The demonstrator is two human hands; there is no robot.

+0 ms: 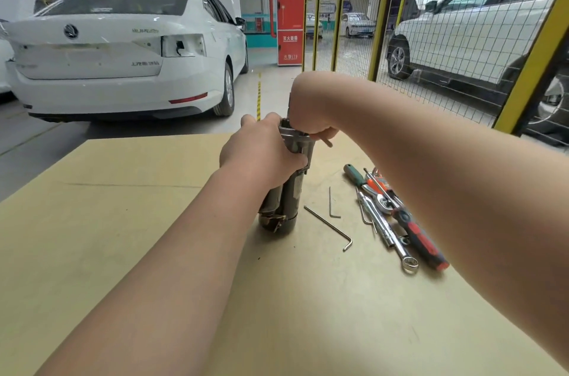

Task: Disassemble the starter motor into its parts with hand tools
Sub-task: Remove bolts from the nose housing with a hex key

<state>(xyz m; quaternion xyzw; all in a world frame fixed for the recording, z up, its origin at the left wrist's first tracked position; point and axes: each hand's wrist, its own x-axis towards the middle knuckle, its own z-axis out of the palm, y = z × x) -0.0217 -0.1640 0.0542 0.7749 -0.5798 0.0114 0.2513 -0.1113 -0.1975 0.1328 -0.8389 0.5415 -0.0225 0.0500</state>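
Note:
The starter motor point(284, 203) stands upright on the cardboard-covered table point(123, 221), dark cylinders below and a grey metal housing on top. My left hand point(261, 153) grips the upper housing from the left, fingers wrapped round it. My right hand point(311, 116) comes down over the top of the motor and pinches a thin metal tool point(327, 141), probably a hex key, whose short end sticks out to the right. The top of the motor is mostly hidden by both hands.
Two loose hex keys point(331, 226) point(332, 204) lie just right of the motor. Further right sit a ratchet point(377, 197), a combination wrench point(397, 244), a green-handled screwdriver point(354, 175) and a red-and-black screwdriver point(421, 241). Beyond the table's far edge are a white car point(123, 52) and a wire fence point(431, 21).

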